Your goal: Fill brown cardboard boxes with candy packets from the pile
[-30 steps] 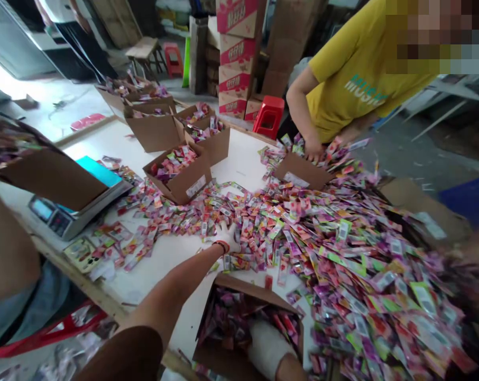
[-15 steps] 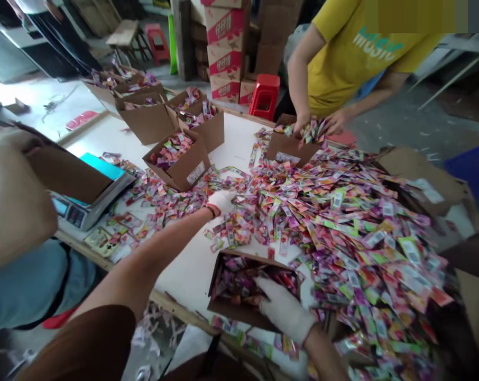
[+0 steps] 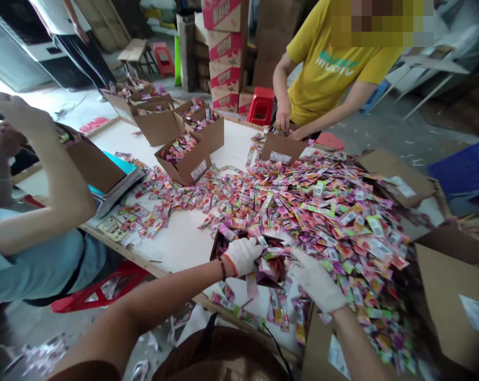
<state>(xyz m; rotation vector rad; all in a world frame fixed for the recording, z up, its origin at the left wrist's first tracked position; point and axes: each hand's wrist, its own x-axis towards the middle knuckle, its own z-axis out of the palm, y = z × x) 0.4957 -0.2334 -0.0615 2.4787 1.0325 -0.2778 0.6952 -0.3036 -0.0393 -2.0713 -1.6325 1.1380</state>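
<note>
Head view: the left hand [image 3: 243,256] is brought back from the loose pile [image 3: 326,203] ahead to the open box [image 3: 215,247] between both hands; its fingers are curled over packets [image 3: 274,253], whether gripping cannot be told; the right hand [image 3: 318,279] is shifted to the box's right edge, fingers extended, any pinch unclear; packets are apparently being added now, not gathered.

2 white-gloved hands [image 3: 242,256]; dark bracelet [image 3: 222,269]; brown sleeve [image 3: 89,371]
</note>
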